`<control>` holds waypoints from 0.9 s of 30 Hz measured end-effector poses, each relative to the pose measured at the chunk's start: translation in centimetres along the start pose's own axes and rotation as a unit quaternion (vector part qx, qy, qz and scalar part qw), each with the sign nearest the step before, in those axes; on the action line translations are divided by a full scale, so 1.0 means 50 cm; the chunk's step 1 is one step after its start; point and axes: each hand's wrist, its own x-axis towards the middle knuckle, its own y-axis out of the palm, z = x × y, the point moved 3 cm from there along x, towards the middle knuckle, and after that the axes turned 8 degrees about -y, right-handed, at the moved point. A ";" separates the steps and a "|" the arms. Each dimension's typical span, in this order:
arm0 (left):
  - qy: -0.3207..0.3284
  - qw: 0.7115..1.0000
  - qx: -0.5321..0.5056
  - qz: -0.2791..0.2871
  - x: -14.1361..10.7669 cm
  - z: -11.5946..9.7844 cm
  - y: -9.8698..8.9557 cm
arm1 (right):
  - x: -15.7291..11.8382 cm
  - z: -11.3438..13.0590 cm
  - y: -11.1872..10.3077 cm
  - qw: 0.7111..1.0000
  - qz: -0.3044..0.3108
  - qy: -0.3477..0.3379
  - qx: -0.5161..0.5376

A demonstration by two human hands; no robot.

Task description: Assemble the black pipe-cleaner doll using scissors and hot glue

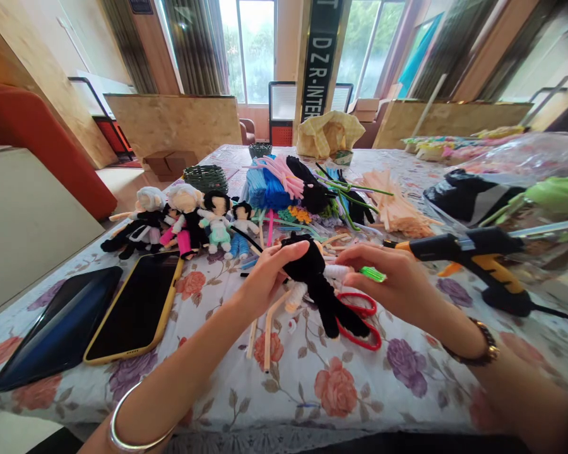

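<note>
A fuzzy doll [307, 261] made of pipe cleaners, with black hair, white arms and black legs, hangs over the table between my hands. My left hand [266, 272] is closed round its head, thumb on the black top. At the other side my right hand [388, 272] pinches one white arm [337, 271]. A small bright green translucent object [373, 274] pokes out between my right fingers; its kind is unclear. Scissors with red handles [360, 334] lie beneath the doll's legs, their blades hidden. Loose beige pipe cleaners [267, 340] lie under my left hand.
Several finished dolls [184, 211] sit at left, behind a yellow-cased phone [135, 309] and a dark glossy device [59, 321]. Bundles of coloured pipe cleaners [277, 183] fill the middle. A corded glue gun [483, 252] lies at right, near plastic bags [539, 157].
</note>
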 end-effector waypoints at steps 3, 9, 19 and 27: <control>0.005 1.000 -0.008 -0.012 0.002 0.001 -0.001 | -0.001 -0.006 0.011 0.991 0.064 0.072 0.095; 0.010 1.000 0.011 -0.019 0.000 -0.004 0.006 | -0.011 -0.007 0.026 0.966 0.049 0.142 0.212; 0.046 0.997 0.052 0.018 0.007 -0.001 -0.001 | -0.012 -0.013 0.019 0.926 -0.107 0.200 0.302; 0.052 0.998 0.043 0.013 0.002 -0.005 0.009 | -0.018 -0.028 0.023 0.908 -0.180 0.221 0.307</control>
